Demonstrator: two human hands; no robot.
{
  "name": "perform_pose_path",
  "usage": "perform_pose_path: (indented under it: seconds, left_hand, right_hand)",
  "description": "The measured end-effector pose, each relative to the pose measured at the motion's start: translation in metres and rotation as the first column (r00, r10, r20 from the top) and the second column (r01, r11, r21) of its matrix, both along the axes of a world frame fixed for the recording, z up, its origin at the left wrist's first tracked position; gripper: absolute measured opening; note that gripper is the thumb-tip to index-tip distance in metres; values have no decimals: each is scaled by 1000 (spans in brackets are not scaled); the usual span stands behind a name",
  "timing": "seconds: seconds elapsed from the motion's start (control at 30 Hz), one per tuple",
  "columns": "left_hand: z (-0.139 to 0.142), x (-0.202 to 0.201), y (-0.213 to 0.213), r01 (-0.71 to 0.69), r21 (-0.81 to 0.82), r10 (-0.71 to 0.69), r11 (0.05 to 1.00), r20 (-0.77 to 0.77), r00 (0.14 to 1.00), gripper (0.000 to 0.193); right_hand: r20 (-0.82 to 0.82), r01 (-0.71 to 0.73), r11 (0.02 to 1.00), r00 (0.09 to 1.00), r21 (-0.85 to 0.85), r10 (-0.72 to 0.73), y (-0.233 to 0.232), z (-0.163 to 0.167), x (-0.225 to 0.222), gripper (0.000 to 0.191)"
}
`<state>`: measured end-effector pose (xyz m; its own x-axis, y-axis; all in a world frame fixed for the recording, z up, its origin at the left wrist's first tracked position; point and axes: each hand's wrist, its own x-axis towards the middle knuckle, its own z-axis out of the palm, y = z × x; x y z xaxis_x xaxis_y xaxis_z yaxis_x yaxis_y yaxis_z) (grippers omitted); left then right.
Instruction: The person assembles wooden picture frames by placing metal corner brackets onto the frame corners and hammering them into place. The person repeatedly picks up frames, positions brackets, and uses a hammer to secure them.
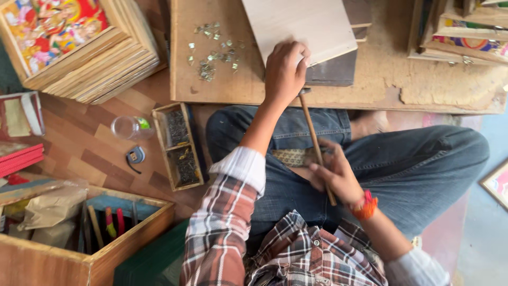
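A pale board (299,24) is pressed under the left hand's (284,74) curled fingers while a hammer handle (316,145) is clamped by the right hand (336,172).

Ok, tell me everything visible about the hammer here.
The hammer has a slim, light-brown handle that looks wooden, slanting from the person's lap up to the workboard. The right hand grips it near the lower end. Its small dark head sits just under the left hand, mostly hidden.

A stack of framed colourful pictures (74,47) lies at the floor's far left corner. Nearer sit a clear jar (129,127), a tape measure (136,155), a nail tray (177,145) and a wooden toolbox (90,238).
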<state>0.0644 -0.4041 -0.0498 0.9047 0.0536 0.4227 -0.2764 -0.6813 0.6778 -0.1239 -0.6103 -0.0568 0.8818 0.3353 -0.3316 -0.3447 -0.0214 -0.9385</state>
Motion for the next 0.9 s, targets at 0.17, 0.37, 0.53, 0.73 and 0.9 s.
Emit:
perform_pose_path:
  seconds: [0.17,0.37,0.53,0.73,0.9]
  left_hand:
    - [-36,23,-18,-7,120,1,993,52,999,20]
    - [-51,23,-17,2,106,-5,994,27,1000,20]
    - [-49,27,-17,0,124,-2,992,16,1000,20]
    - [-53,25,-16,-6,130,2,992,26,1000,20]
    - [-63,30,-13,18,131,-22,991,25,999,22]
  right_hand:
    - [115,-17,651,981,-759,159,-29,47,-24,62]
    - [711,439,599,612,-670,347,-40,83,24,44]
    - [600,352,551,708,-757,372,-34,87,46,45]
    - [669,371,644,678,-669,304,-30,89,43,40]
    - [735,434,686,641,-584,221,-31,86,33,38]
